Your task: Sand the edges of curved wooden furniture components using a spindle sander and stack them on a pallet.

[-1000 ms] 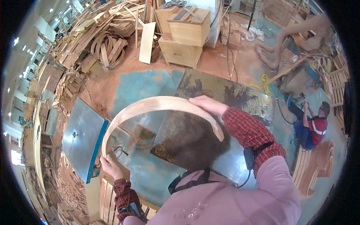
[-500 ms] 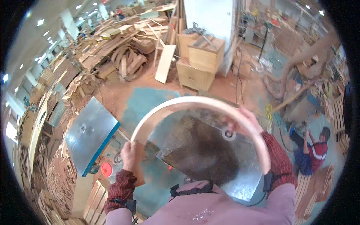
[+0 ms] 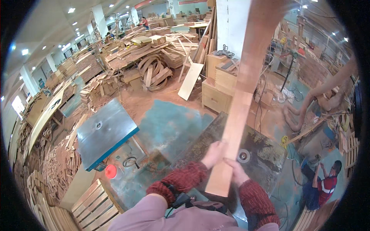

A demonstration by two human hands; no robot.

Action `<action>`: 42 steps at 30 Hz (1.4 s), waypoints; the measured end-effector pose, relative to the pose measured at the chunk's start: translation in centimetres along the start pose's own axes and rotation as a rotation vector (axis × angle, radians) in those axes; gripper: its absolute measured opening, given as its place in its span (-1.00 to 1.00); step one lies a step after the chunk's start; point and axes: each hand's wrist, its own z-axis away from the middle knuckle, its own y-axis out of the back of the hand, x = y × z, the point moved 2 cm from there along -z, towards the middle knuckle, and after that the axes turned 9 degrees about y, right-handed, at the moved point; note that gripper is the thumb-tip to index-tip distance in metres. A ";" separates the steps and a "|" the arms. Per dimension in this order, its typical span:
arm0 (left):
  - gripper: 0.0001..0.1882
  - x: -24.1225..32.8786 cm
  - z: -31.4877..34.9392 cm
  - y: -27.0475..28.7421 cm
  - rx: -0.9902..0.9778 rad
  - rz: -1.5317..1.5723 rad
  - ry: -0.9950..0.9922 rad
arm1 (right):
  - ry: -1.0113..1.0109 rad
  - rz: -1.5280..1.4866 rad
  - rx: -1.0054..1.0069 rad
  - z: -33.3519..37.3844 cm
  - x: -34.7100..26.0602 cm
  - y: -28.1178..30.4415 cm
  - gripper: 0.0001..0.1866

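Observation:
A curved wooden piece (image 3: 233,131), pale and broad-faced, rises away from me, its far part blurred at the upper edge of the picture. My left hand (image 3: 214,154) is closed on its left edge. My right hand (image 3: 237,172) grips the right edge slightly nearer to me; the fingers of both are partly hidden by the wood. Beneath lies a dark, worn metal machine table (image 3: 268,148). A round metal spindle fitting (image 3: 243,156) in that table shows just right of the wood, near my right hand.
To the left stands a second metal-topped machine (image 3: 106,129) with a blue edge, beside a red-lidded container (image 3: 111,171). Ahead are a wooden cabinet (image 3: 216,98) and stacked curved wood parts (image 3: 154,73). A person (image 3: 325,184) sits low at the right. Slatted wood (image 3: 96,202) lies near left.
The curved piece has turned from a wide arch before me to pointing away and upward. My left hand has come right, so both hands are now close together near its lower end.

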 end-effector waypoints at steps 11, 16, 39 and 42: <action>-0.54 -5.5 1.5 -11.9 -0.506 -0.767 -0.213 | 0.293 -0.067 0.207 11.6 -0.3 12.8 -0.32; -0.60 -3.7 3.6 -10.2 -0.433 -0.795 -0.419 | 0.433 -0.028 0.531 21.9 1.9 14.1 -0.29; -0.55 -10.6 -3.1 -26.9 -0.209 -1.333 -1.043 | 0.435 -0.027 1.363 47.0 23.0 17.4 -0.36; -0.66 -10.6 -4.4 -28.0 -0.162 -1.397 -0.996 | 0.433 -0.068 1.341 46.5 23.7 18.2 -0.35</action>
